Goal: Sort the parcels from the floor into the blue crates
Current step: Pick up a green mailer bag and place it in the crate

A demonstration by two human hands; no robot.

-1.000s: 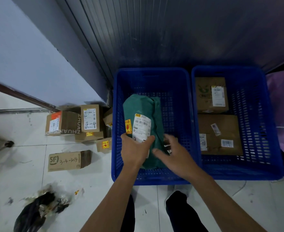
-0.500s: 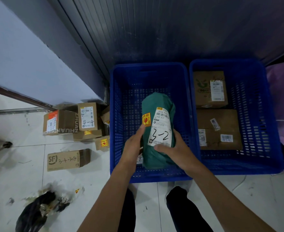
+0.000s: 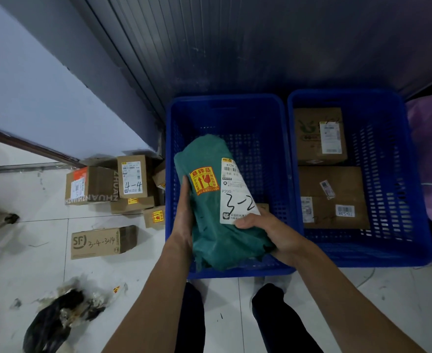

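Note:
A green soft parcel (image 3: 209, 220) with a yellow fragile sticker and a white label marked "3-2" is held over the left blue crate (image 3: 235, 103). My left hand (image 3: 184, 215) grips its left side and my right hand (image 3: 270, 233) holds its lower right end. A small cardboard box (image 3: 263, 207) peeks out from under the parcel inside that crate. The right blue crate (image 3: 398, 174) holds two cardboard boxes, one at the back (image 3: 309, 138) and one at the front (image 3: 337, 179).
Several cardboard boxes sit on the white tiled floor left of the crates: one marked "4-4" (image 3: 132, 177), a ZHUANZHUAN box (image 3: 95, 184), an SF box (image 3: 100, 242). Black and clear plastic wrapping (image 3: 57, 317) lies at lower left. A grey ribbed wall stands behind the crates.
The green parcel has been turned and raised in both hands, so its fragile sticker and "3-2" label face up. The view has shifted slightly closer.

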